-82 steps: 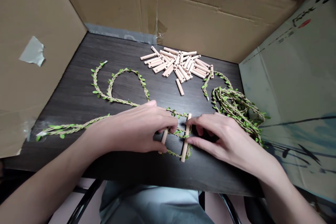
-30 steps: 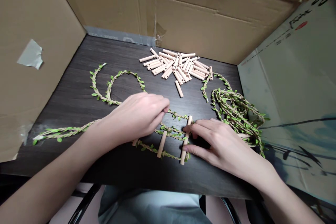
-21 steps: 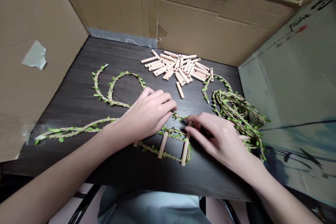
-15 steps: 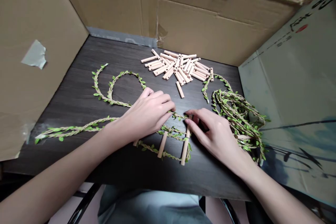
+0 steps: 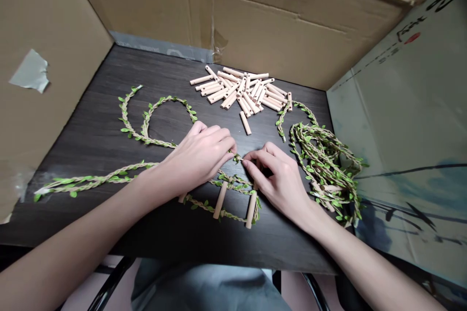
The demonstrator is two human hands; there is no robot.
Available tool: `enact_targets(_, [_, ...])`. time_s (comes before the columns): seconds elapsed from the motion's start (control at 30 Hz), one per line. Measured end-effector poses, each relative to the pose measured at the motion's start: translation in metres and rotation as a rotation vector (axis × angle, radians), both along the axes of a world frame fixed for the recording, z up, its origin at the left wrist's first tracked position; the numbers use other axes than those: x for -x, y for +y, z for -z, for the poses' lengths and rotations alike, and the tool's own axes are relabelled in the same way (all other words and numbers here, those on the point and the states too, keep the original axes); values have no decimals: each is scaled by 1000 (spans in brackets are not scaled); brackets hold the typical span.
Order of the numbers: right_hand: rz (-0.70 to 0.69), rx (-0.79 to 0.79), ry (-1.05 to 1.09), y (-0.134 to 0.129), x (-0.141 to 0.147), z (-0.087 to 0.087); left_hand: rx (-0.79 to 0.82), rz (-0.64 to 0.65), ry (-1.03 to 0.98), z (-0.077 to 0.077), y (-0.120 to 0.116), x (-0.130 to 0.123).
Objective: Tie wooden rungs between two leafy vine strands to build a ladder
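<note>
Left hand: narrow, thumb and fingers pinched together; the left hand holds the leafy cord at the fingertips.
Right hand: also narrow; the right hand pinches the same cord just right of the left fingertips, its other fingers curled.
Leafy cord: a short knotted stretch shows between the two sets of fingertips.
Rungs: on the near side of the hands, a middle rung and a right rung cross a near cord; the far part of the right one is partly hidden by the right hand. More leafy strands run at their far ends.
Left side: paired strands run out from under the left forearm to a taped end; farther off, a curved strand makes an open loop.
Right side: a leafy coil lies beside the right hand, with some wooden pieces among its near strands.
Far side: a lone peg lies near a peg pile.
Support: dark bench, with cardboard walls around its left, far and right sides.
</note>
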State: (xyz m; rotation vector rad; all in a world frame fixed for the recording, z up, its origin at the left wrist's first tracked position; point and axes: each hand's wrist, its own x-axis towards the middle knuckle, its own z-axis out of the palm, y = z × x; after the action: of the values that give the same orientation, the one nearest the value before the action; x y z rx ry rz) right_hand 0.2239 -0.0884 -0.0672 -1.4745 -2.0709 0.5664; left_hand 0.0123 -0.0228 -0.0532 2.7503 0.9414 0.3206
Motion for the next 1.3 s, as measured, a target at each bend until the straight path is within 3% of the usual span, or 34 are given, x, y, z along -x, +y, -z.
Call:
enact_targets(0.77, [8, -13, 6, -2, 0, 7, 148, 22, -75, 9, 7, 6])
enact_targets(0.9, [12, -27, -12, -3, 1, 9, 197, 27, -92, 5, 9, 6])
enact_targets(1.1, [6, -56, -24, -2, 1, 10, 175, -11, -81, -2, 1, -3])
enact_targets(1.3, [10, -90, -32, -2, 1, 11, 292, -47, -134, 4, 1, -7])
